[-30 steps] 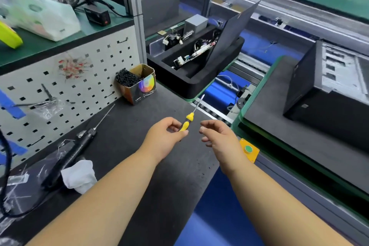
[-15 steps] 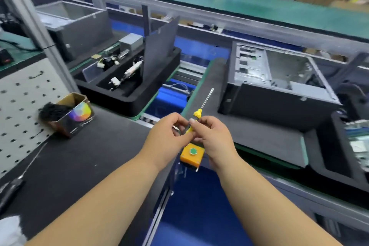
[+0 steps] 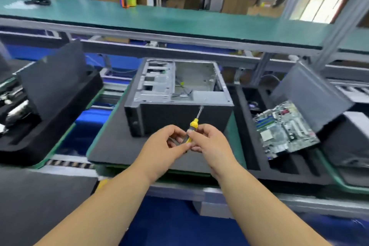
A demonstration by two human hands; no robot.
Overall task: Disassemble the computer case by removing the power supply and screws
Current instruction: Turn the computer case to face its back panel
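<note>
A dark grey computer case (image 3: pixel 179 114) lies open side up on a black foam pad (image 3: pixel 111 146) in the middle of the conveyor line. Its metal interior shows drive bays at the left and a few loose wires. Just in front of the case, both hands meet around a small yellow-handled screwdriver (image 3: pixel 192 126), shaft pointing up toward the case's front wall. My right hand (image 3: pixel 207 142) pinches the handle. My left hand (image 3: pixel 165 146) curls around its lower end. No power supply is visible inside the case.
A black foam tray (image 3: pixel 283 171) to the right holds a green motherboard (image 3: pixel 283 128) and a grey panel (image 3: pixel 311 94). Another foam tray (image 3: pixel 40 132) with parts and a dark panel sits to the left. A green shelf (image 3: pixel 179 22) runs behind. A dark workbench mat (image 3: pixel 40 201) lies at lower left.
My view has swung right from the workbench to the conveyor, bringing the case to the centre. The screwdriver went from the left hand alone to both hands holding it.
</note>
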